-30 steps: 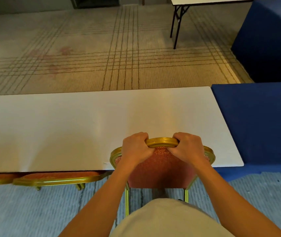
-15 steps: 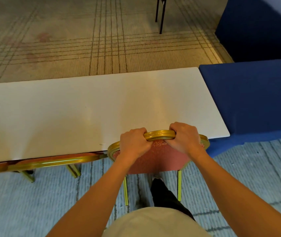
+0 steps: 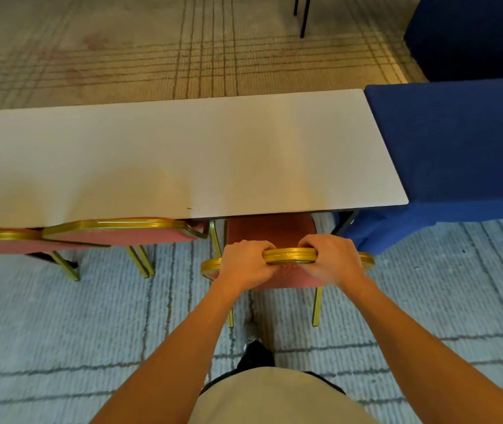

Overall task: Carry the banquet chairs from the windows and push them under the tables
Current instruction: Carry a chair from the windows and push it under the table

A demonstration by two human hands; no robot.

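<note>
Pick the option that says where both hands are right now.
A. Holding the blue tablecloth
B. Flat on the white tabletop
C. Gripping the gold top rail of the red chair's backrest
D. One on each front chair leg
C: the left hand and the right hand both curl over the gold top rail of the red chair, its seat partly under the white table.
</note>
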